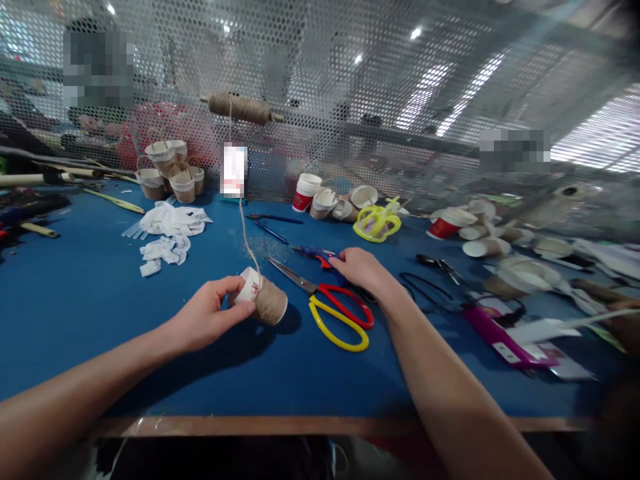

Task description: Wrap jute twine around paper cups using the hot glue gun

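Observation:
My left hand (213, 312) grips a paper cup (270, 303) tilted on its side above the blue table. Brown twine wraps most of the cup; near the rim a white band with red print stays bare. From it a strand of twine (245, 230) runs up toward a spool (240, 109) mounted on the mesh. My right hand (361, 268) is closed on a blue glue gun (313, 252) with a red trigger, its nozzle pointing left. Between the hands lie large scissors (314, 288) with one red and one yellow handle, blades slightly apart.
Pliers (273, 223) lie behind the scissors. Twine-wrapped cups (173, 170) with white trim stand at back left, near crumpled white lace (173, 220). More cups (307, 190) and yellow trim (376, 223) sit at the back. A purple power strip (500, 337) lies right; the perforated mesh rises behind.

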The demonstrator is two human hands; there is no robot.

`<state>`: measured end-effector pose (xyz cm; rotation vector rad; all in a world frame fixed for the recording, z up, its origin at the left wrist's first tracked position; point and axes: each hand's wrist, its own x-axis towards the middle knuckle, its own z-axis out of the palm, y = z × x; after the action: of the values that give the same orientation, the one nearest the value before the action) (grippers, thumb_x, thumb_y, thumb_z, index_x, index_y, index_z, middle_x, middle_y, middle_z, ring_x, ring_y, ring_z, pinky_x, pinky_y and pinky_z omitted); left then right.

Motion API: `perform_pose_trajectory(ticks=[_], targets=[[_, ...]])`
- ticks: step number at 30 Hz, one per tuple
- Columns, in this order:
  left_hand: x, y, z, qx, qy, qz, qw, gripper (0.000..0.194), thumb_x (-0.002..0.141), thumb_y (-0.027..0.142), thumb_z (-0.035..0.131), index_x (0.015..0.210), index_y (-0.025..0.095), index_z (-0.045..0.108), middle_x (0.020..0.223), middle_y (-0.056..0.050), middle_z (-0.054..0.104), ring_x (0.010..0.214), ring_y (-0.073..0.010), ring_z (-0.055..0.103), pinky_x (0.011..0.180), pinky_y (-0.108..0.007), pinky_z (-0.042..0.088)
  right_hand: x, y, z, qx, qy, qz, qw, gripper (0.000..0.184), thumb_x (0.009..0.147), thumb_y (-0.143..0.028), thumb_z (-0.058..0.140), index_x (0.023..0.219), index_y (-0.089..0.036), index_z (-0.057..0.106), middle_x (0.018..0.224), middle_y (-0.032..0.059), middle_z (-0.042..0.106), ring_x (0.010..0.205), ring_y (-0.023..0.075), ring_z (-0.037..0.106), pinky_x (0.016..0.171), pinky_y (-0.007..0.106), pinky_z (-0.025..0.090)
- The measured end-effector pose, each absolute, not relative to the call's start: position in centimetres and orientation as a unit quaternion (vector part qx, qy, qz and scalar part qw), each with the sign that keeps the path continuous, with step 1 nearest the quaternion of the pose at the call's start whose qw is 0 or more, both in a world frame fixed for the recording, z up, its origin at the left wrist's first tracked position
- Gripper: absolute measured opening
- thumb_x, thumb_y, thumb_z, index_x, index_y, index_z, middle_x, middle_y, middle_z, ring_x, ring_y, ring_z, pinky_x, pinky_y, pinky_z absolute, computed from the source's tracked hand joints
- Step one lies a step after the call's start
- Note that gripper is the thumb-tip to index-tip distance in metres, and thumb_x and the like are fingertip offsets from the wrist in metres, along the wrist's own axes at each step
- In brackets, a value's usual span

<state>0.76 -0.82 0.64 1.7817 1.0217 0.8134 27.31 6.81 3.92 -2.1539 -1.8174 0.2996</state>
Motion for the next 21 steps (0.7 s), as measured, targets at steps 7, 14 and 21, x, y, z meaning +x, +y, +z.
perform_pose_trajectory(ticks=[7,14,21], targets=[[0.7,-0.7,0.6,0.731,0.412,0.327,0.435,0.019,0.076,0.029,0.049,0.08,0.012,0.056,0.077,-0.004,0.055,0.072,-0.0161,0.049,0.068,-0.028,0.039,28.5,7.0,2.4,-0.752,-0.565,0.249,0.231,0.026,0.065,-0.029,0.062,0.045,-0.017,0.052,0.035,-0.0027,0.041,0.038,0.0097,0.04,0.041,0.024,0.03],[0.5,-0.4,0.5,0.749,0.381,0.345,0.418,0.014,0.076,0.027,0.05,0.074,0.013,0.054,0.083,-0.006,0.057,0.078,-0.0172,0.05,0.074,-0.03,0.038,26.0,3.7,5.0,-0.654,-0.552,0.363,0.369,0.007,0.064,-0.021,0.058,0.067,-0.016,0.054,0.06,-0.0008,0.058,0.048,0.007,0.05,0.047,0.019,0.04],[0.4,0.0,0.4,0.761,0.379,0.34,0.402,0.011,0.076,0.024,0.052,0.071,0.015,0.055,0.082,-0.007,0.057,0.077,-0.0176,0.051,0.074,-0.03,0.038,23.6,-0.5,5.5,-0.538,-0.634,0.444,0.333,0.018,0.072,-0.029,0.055,0.077,-0.012,0.06,0.045,-0.005,0.048,0.041,0.0074,0.044,0.044,0.021,0.038]])
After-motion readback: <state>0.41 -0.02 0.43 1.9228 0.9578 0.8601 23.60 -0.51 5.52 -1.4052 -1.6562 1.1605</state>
